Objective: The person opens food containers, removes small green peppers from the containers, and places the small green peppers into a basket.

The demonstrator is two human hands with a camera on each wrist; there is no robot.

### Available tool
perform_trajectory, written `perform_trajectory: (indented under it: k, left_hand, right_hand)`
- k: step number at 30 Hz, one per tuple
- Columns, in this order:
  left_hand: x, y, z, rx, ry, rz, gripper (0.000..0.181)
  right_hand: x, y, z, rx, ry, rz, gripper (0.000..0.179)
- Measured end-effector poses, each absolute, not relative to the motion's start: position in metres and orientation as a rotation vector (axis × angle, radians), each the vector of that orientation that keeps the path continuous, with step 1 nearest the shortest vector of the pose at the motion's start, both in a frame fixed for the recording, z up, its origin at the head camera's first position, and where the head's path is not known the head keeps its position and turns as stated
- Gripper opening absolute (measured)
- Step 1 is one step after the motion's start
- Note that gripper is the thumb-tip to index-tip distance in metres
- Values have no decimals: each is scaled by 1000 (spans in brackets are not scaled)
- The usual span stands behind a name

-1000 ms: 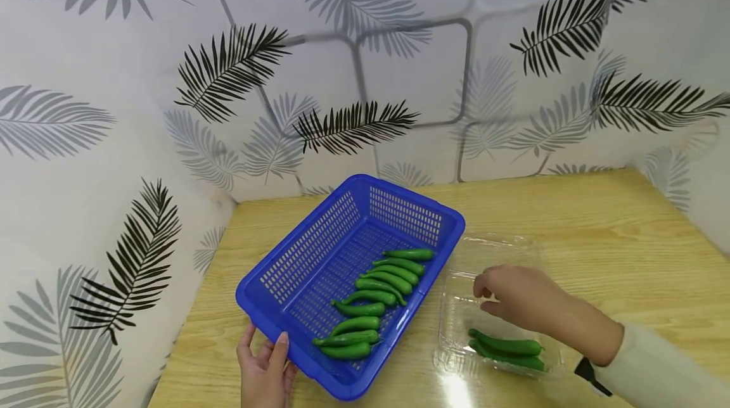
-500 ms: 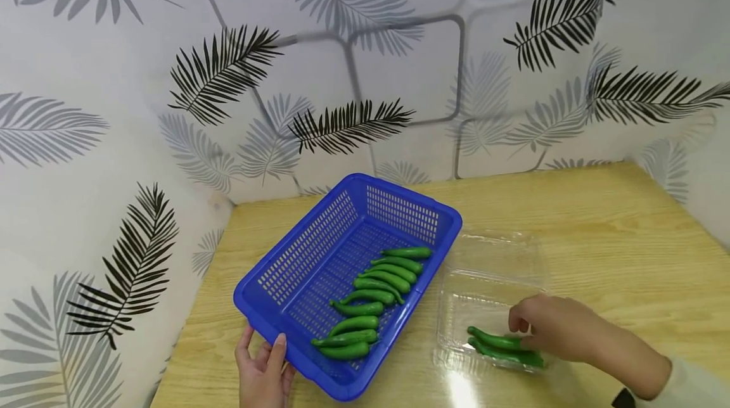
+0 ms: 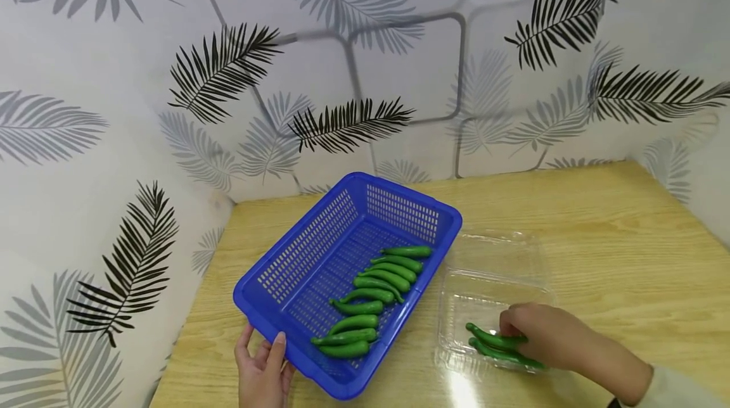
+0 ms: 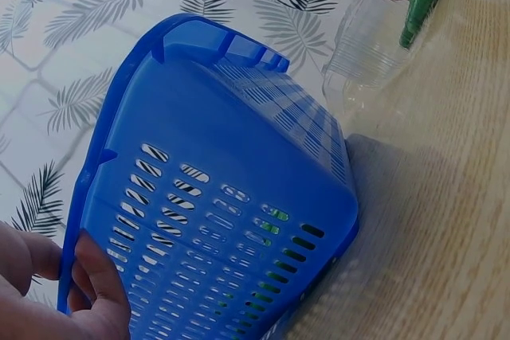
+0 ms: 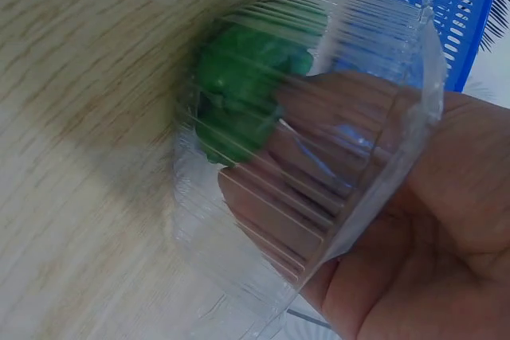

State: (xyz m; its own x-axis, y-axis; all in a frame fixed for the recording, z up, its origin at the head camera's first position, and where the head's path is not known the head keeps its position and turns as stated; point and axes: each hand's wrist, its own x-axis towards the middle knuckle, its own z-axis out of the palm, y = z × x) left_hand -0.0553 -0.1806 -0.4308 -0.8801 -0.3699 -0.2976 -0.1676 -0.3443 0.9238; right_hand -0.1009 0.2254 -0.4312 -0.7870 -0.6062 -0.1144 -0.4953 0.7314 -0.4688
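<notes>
In the head view my left hand [image 3: 263, 375] grips the near left corner of a blue plastic basket [image 3: 336, 268], thumb over the rim and fingers beneath. Several green chili peppers [image 3: 348, 350] lie in a row along the basket's right side. To its right sits a clear plastic clamshell box [image 3: 476, 303]. My right hand [image 3: 550, 335] reaches inside, its fingers pinching the right end of the upper green chili pepper [image 3: 489, 336]. Another chili pepper [image 3: 502, 356] lies just in front of it. The right wrist view shows the fingers [image 5: 271, 220] through the box's clear wall.
The box's clear lid [image 3: 496, 256] is folded back on the wooden table [image 3: 604, 237]. Behind and to the left stands a wall covering [image 3: 410, 78] with a leaf pattern. The basket's right side stands close to the box.
My right hand has come down from above the middle of the box to the chili peppers in its front part and taken hold of one. The left hand keeps its grip on the basket.
</notes>
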Motion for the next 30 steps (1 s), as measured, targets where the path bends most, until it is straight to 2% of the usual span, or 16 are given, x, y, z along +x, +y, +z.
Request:
perform_trajectory:
  k: [10,22,30]
  left_hand:
    - [-56,-182,-430,669,-1715,-2375,70]
    - [-56,-182,-432,639,-1702,-2377,70]
    - [-56,-181,-433,632,-1671,-2388,66]
  right_hand:
    - [-104,227,-426,-855,2692,-618,22]
    - [-119,236,-376,-926,2778,-804,20]
    - [-126,214,-351,-1051,2844,-948,21]
